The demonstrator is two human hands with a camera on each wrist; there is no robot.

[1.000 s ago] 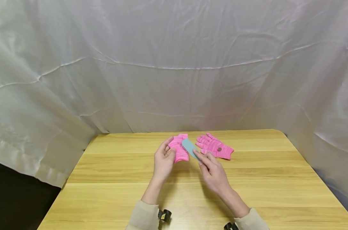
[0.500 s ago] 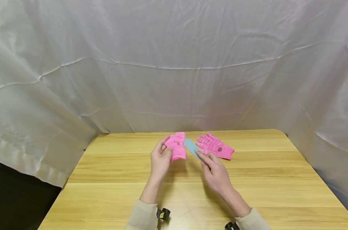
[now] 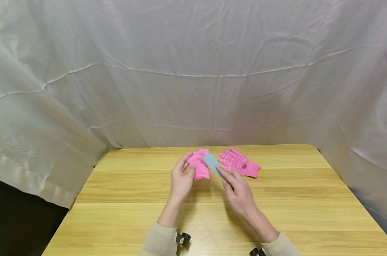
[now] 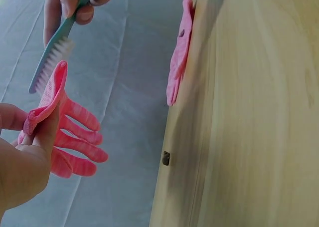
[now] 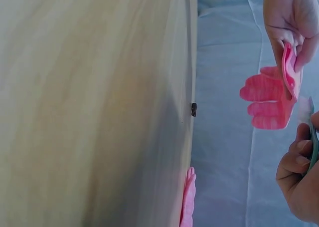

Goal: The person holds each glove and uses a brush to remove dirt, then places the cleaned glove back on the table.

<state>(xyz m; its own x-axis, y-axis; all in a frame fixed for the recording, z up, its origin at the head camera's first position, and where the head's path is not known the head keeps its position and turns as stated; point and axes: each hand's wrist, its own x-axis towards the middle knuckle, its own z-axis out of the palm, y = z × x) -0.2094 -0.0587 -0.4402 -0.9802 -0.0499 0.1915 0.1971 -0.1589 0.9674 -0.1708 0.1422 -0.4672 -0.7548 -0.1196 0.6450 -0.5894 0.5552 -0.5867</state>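
My left hand (image 3: 181,179) holds a pink knit glove (image 3: 201,168) up above the table, pinching it near the cuff. In the left wrist view the fingers of this glove (image 4: 79,137) hang loose. A blue-green brush (image 3: 213,164) with white bristles (image 4: 54,60) is in the grip of my right hand (image 3: 240,195), its index finger laid along the back. The bristles face the glove at its right side; whether they touch it is hard to tell. A second pink glove (image 3: 238,163), with a dark round spot, lies flat on the table behind my right hand.
The wood-grain table (image 3: 123,220) reaches back to a pale hanging curtain (image 3: 193,99), which also closes in both sides. A small dark thing (image 4: 166,158) shows at the table's edge in the wrist views. Black straps with cameras sit at both wrists.
Half a second ago the left hand had drawn the glove left, away from the brush; now it is back to the right, beside the bristles. The brush has shifted only slightly. The second glove stays put.
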